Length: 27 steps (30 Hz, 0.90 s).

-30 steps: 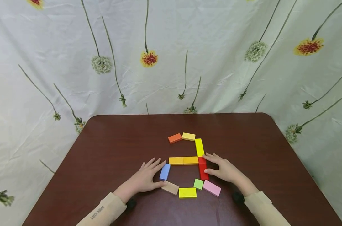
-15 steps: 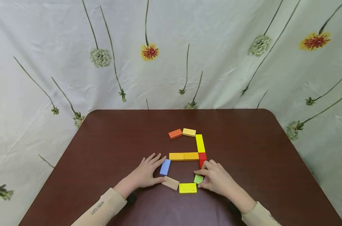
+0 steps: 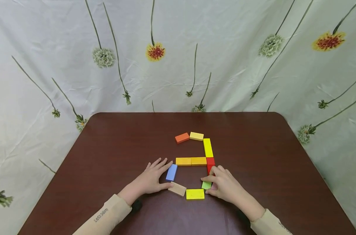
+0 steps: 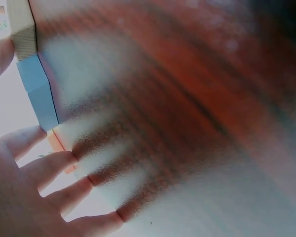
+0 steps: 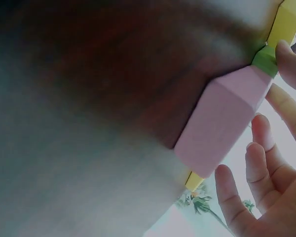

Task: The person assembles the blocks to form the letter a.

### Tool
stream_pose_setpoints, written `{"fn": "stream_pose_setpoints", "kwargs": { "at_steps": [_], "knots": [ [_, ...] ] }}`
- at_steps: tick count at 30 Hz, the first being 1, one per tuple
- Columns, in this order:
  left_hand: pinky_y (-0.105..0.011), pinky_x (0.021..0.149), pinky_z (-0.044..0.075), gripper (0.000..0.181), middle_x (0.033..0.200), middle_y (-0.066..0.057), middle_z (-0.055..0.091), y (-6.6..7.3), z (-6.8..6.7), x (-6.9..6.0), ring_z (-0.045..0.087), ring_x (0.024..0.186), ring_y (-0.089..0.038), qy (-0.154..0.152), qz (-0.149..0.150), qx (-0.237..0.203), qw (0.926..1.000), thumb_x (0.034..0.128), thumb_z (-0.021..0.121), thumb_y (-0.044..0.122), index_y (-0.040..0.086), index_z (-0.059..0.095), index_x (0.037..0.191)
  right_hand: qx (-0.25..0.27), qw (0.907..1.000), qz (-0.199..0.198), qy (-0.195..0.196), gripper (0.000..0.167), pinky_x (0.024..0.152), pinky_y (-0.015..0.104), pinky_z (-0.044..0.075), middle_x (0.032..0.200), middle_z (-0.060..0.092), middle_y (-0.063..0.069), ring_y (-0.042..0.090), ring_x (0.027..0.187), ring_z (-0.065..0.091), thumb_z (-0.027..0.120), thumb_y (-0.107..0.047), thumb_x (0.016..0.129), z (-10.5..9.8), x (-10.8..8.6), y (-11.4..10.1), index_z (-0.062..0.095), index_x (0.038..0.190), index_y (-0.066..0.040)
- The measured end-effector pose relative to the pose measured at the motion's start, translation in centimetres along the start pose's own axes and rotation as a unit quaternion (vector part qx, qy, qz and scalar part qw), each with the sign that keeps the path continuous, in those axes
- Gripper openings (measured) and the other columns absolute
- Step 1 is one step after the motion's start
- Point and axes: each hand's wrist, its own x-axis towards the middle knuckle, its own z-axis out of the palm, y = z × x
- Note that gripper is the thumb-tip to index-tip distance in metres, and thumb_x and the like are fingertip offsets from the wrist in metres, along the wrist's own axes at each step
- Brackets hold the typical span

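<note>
My right hand (image 3: 226, 186) pinches a small light green block (image 3: 206, 185) between thumb and index finger. In the right wrist view, a pink block (image 5: 222, 118) sits against the green one, beside the loosely bent other fingers; the hand hides it in the head view. Spread out on the table, my left hand (image 3: 149, 179) has its index fingertip at a blue block (image 3: 171, 172) and its thumb at a beige block (image 3: 177, 189). Between beige and green lies a yellow block (image 3: 195, 194).
Two orange-yellow blocks (image 3: 183, 161) form a bar meeting red blocks (image 3: 210, 161), partly covered by my right hand. A long yellow block (image 3: 208, 148), a pale yellow block (image 3: 196, 136) and an orange block (image 3: 182, 137) curve along the back of the dark table (image 3: 131, 137).
My right hand has come down and inward from the red blocks and now pinches the green block, covering the pink one. The left hand stays in place. The head view has tilted slightly.
</note>
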Motion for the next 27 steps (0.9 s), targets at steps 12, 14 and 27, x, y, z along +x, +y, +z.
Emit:
{"fn": "stream_pose_setpoints", "kwargs": {
  "at_steps": [12,14,27],
  "knots": [
    [-0.072,0.111,0.019,0.083,0.159,-0.019,0.032,0.0,-0.3,0.1,0.023,0.147,-0.044,0.004,0.001,0.006,1.0,0.0861,0.07,0.051,0.015,0.037,0.153,0.001,0.996,0.088,0.016,0.057,0.076,0.034,0.045,0.097,0.056,-0.005,0.013,0.091,0.045,0.091,-0.031,0.066,-1.4,-1.7,-0.3,0.068,0.116,-0.014],
    [-0.072,0.111,0.019,0.083,0.158,-0.019,0.032,-0.1,-0.3,0.1,0.023,0.147,-0.044,0.006,0.002,0.006,1.0,0.086,0.07,0.051,0.015,0.038,0.153,0.011,0.9931,0.117,0.008,0.052,0.077,0.036,0.047,0.095,0.057,-0.004,0.014,0.09,0.047,0.092,-0.029,0.065,-1.6,-2.1,-0.4,0.065,0.107,-0.013],
    [-0.073,0.111,0.018,0.083,0.158,-0.019,0.032,0.0,-0.2,0.0,0.023,0.147,-0.044,0.001,-0.001,-0.002,1.0,0.0855,0.071,0.05,0.014,0.038,0.153,0.05,0.9852,0.163,-0.022,0.04,0.064,0.022,0.042,0.08,0.049,-0.007,0.01,0.076,0.045,0.09,-0.02,0.069,-1.3,-3.6,0.3,0.057,0.091,-0.015]
  ]
}}
